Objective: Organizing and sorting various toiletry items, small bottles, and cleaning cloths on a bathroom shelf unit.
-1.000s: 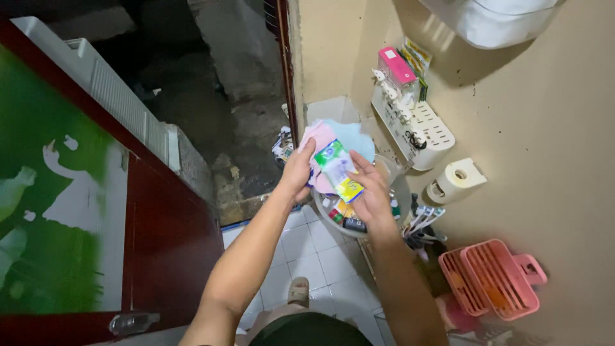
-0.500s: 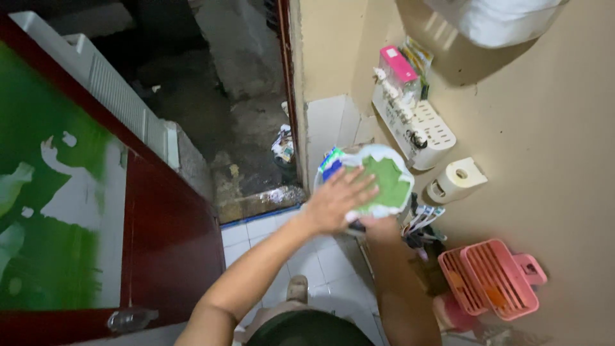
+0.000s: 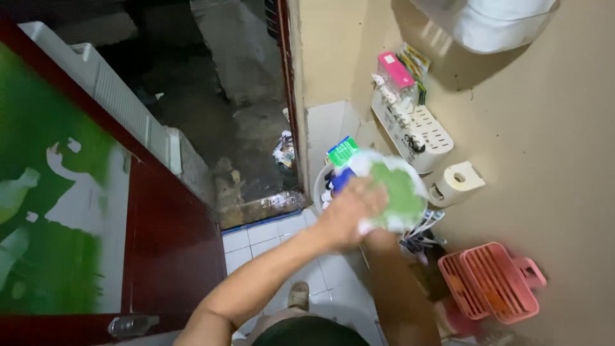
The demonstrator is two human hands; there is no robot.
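Fingers of the left hand (image 3: 346, 214) lie spread flat on a green-and-white pouch (image 3: 394, 192), pressing it over the round tub (image 3: 320, 186) beside the white wall rack (image 3: 416, 131). Whether the right hand (image 3: 378, 238), mostly hidden beneath, is gripping anything, I cannot tell.

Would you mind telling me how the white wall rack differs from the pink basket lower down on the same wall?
The white wall rack is pale and carries things, among them a pink-topped box; the pink basket shows no such load. The rack sits higher, just beyond the hands; the basket hangs lower, off to the right. Both are slotted plastic holders on the beige wall.
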